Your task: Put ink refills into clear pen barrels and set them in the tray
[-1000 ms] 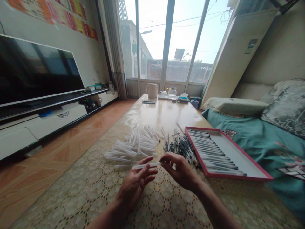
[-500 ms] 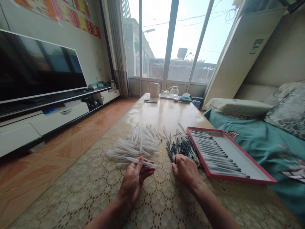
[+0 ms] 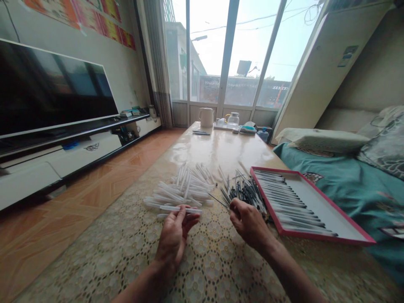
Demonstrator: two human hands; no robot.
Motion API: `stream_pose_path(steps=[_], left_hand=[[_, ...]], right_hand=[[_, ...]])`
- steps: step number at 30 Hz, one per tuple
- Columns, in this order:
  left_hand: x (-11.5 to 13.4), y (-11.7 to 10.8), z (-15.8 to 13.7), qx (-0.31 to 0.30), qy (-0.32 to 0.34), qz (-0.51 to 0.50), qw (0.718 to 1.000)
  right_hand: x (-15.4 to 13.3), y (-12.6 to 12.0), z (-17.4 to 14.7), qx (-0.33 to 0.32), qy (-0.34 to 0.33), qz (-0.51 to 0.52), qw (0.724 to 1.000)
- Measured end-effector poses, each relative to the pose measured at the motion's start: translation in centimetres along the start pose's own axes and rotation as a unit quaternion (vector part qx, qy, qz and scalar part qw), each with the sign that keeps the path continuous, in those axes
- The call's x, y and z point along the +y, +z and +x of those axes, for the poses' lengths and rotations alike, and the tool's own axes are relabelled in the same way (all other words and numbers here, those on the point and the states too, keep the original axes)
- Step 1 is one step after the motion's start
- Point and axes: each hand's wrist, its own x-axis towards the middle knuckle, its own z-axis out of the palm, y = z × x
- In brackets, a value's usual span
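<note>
My left hand (image 3: 173,235) is closed on a translucent white pen barrel (image 3: 193,211), pinched between thumb and fingers and lying nearly level. A loose pile of similar pale barrels (image 3: 176,187) lies just beyond it on the table. My right hand (image 3: 249,223) is closed in a pinch on a thin dark pen refill (image 3: 217,200), whose free end points up and left toward the barrel, a gap apart from it. Beyond the right hand lies a heap of black pen parts (image 3: 246,189); the hand hides some of them.
A shallow red-rimmed box (image 3: 334,203) to the right holds a row of pens (image 3: 290,202) with dark ends. The table (image 3: 208,252) has a patterned cover. At its far end stand a beige jug (image 3: 206,117) and a glass pot (image 3: 233,120). A sofa (image 3: 344,172) is at right.
My right hand has lifted slightly out of the black heap, and the thin refill now shows in its grip. The left hand still holds the barrel, turned a little more level.
</note>
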Motion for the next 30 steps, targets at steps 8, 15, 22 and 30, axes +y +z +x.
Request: stream_pose_path(steps=[8,15,22,30], left_hand=[[0.5,-0.3,0.4,0.055,-0.002,-0.045,0.997],[0.6,0.1,0.4,0.048,-0.016,-0.061,0.997],[0.6,-0.2,0.5,0.054,0.001,-0.057,0.997],[0.5,-0.4,0.8,0.048,0.001,-0.063,0.997]], right_hand=[[-0.1,-0.8,0.3,0.048,-0.037,0.173,0.983],[-1.0,-0.8,0.0,0.037,-0.06,0.182,0.981],[-1.0,-0.7,0.0,0.052,-0.051,0.199,0.977],[-0.7,-0.4,0.1,0.069,-0.029,0.194,0.978]])
